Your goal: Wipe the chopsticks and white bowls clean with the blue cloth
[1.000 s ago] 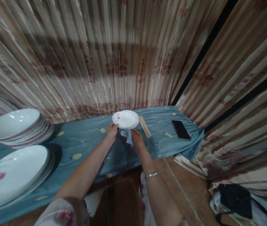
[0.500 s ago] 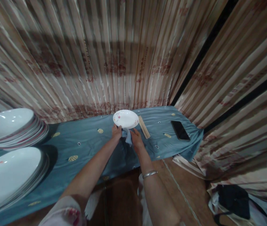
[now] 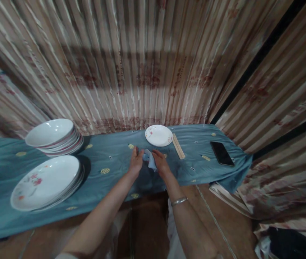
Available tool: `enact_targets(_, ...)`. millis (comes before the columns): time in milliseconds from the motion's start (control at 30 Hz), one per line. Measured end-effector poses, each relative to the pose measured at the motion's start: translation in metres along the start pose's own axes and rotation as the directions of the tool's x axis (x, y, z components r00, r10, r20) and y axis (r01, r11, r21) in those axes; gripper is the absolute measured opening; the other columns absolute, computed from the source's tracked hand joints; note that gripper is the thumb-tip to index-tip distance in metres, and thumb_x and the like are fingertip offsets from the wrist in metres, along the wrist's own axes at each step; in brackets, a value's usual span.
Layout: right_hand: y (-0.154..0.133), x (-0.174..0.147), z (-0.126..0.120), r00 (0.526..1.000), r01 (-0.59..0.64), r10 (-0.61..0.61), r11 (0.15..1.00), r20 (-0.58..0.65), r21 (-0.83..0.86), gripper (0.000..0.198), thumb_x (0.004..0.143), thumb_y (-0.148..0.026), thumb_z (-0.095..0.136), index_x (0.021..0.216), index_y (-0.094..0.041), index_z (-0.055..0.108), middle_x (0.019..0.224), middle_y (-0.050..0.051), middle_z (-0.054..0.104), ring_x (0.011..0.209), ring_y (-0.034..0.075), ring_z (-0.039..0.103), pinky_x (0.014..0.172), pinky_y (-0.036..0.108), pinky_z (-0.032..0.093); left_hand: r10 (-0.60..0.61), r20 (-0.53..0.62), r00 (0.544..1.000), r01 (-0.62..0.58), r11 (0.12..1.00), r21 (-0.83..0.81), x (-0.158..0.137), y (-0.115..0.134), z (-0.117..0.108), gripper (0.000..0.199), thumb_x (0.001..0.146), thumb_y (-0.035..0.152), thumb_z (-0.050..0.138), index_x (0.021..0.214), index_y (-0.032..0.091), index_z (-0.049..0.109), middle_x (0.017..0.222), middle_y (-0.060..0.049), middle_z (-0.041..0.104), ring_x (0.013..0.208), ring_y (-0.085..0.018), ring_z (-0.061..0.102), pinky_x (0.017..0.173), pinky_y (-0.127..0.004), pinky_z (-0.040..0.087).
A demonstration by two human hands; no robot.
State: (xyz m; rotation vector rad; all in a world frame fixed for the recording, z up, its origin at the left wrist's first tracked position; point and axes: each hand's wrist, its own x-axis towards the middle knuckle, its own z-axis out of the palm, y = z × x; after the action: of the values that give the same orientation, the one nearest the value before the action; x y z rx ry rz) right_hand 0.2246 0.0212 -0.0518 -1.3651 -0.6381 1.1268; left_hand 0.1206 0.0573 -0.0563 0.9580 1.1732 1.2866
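Note:
A light blue cloth point(image 3: 150, 160) hangs bunched between my two hands, above the table's front half. My left hand point(image 3: 136, 160) grips its left end, thumb and fingers closed. At the other side, my right hand point(image 3: 160, 160) has its fingers closed on the cloth too, and a silver bracelet circles that wrist. Just beyond the hands, a white oval plate point(image 3: 158, 136) with small pink flowers lies on the tablecloth, apart from both. A bundle of wooden chopsticks point(image 3: 179, 146) lies right beside the plate.
On the left, a stack of white bowls point(image 3: 53, 133) stands behind a stack of flowered oval plates point(image 3: 45, 183). A black phone point(image 3: 221, 153) lies near the right end of the blue tablecloth point(image 3: 115, 183). Pleated curtains point(image 3: 147, 72) hang behind the table.
Both hands have come away from the oval plate, which now rests on the table, and have drawn back with the cloth. The view has turned left, showing more of the stacks.

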Motion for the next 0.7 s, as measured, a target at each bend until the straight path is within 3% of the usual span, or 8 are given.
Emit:
enact_targets(100, 0.007, -0.018, 0.023, 0.987, 0.001, -0.001, 1.000, 0.160, 0.002, 0.032, 0.067, -0.037, 0.061, 0.091, -0.018, 0.071, 0.081, 0.002, 0.071, 0.070, 0.015, 0.062, 0.066, 0.027, 0.049, 0.024, -0.063, 0.998, -0.025, 1.000, -0.015, -0.018, 0.019, -0.036, 0.046, 0.077, 0.020, 0.061, 0.123, 0.020, 0.054, 0.141, -0.012, 0.048, 0.130, -0.021, 0.044, 0.109, -0.034, 0.030)
enact_targets(267, 0.023, -0.055, 0.064, 0.911, 0.065, -0.041, 0.997, 0.410, -0.046, 0.030, 0.069, -0.043, 0.063, 0.085, -0.021, 0.073, 0.085, 0.001, 0.073, 0.079, 0.015, 0.064, 0.077, 0.029, 0.048, 0.201, -0.120, 0.972, -0.188, 0.976, 0.114, -0.056, 0.050, -0.114, 0.046, 0.075, 0.027, 0.065, 0.121, 0.021, 0.058, 0.139, -0.010, 0.050, 0.132, -0.023, 0.041, 0.110, -0.037, 0.028)
enact_targets(367, 0.030, -0.073, 0.087, 0.884, 0.077, -0.020, 0.992, 0.466, -0.104, 0.033, 0.071, -0.046, 0.062, 0.088, -0.020, 0.073, 0.090, 0.003, 0.073, 0.085, 0.018, 0.065, 0.083, 0.032, 0.048, 0.387, -0.143, 0.911, -0.350, 0.909, 0.227, -0.076, 0.072, -0.162, 0.051, 0.077, 0.034, 0.064, 0.126, 0.023, 0.054, 0.143, -0.008, 0.045, 0.133, -0.023, 0.038, 0.110, -0.039, 0.029)
enact_targets(467, 0.034, -0.084, 0.113, 0.860, 0.136, -0.048, 0.981, 0.508, -0.137, 0.028, 0.071, -0.040, 0.064, 0.088, -0.019, 0.073, 0.091, 0.003, 0.073, 0.088, 0.020, 0.065, 0.085, 0.034, 0.049, 0.574, -0.118, 0.810, -0.471, 0.757, 0.453, -0.091, 0.097, -0.206, 0.053, 0.080, 0.037, 0.060, 0.130, 0.023, 0.050, 0.146, -0.009, 0.040, 0.135, -0.023, 0.035, 0.109, -0.039, 0.031)
enact_targets(533, 0.033, -0.086, 0.133, 0.850, 0.195, -0.065, 0.961, 0.523, -0.197, 0.026, 0.070, -0.030, 0.064, 0.092, -0.020, 0.072, 0.095, 0.003, 0.073, 0.092, 0.020, 0.065, 0.088, 0.034, 0.049, 0.644, -0.163, 0.747, -0.438, 0.662, 0.608, -0.097, 0.109, -0.234, 0.055, 0.082, 0.039, 0.057, 0.133, 0.021, 0.048, 0.146, -0.010, 0.040, 0.135, -0.024, 0.035, 0.110, -0.040, 0.029)
enact_targets(600, 0.030, -0.087, 0.155, 0.851, 0.231, -0.042, 0.925, 0.523, -0.302, 0.035, 0.069, -0.021, 0.062, 0.104, -0.021, 0.070, 0.105, 0.004, 0.071, 0.094, 0.021, 0.065, 0.089, 0.034, 0.049, 0.672, -0.247, 0.698, -0.335, 0.612, 0.716, -0.098, 0.116, -0.261, 0.065, 0.081, 0.041, 0.056, 0.138, 0.016, 0.041, 0.149, -0.014, 0.035, 0.138, -0.026, 0.028, 0.114, -0.041, 0.021)
enact_targets(700, 0.023, -0.084, 0.185, 0.825, 0.240, 0.014, 0.896, 0.564, -0.373, 0.051, 0.072, -0.021, 0.061, 0.123, -0.025, 0.059, 0.123, 0.003, 0.063, 0.102, 0.021, 0.063, 0.091, 0.034, 0.048, 0.616, -0.410, 0.673, -0.179, 0.673, 0.717, -0.090, 0.112, -0.294, 0.082, 0.076, 0.044, 0.059, 0.142, 0.007, 0.030, 0.153, -0.018, 0.024, 0.142, -0.031, 0.014, 0.116, -0.044, 0.010)
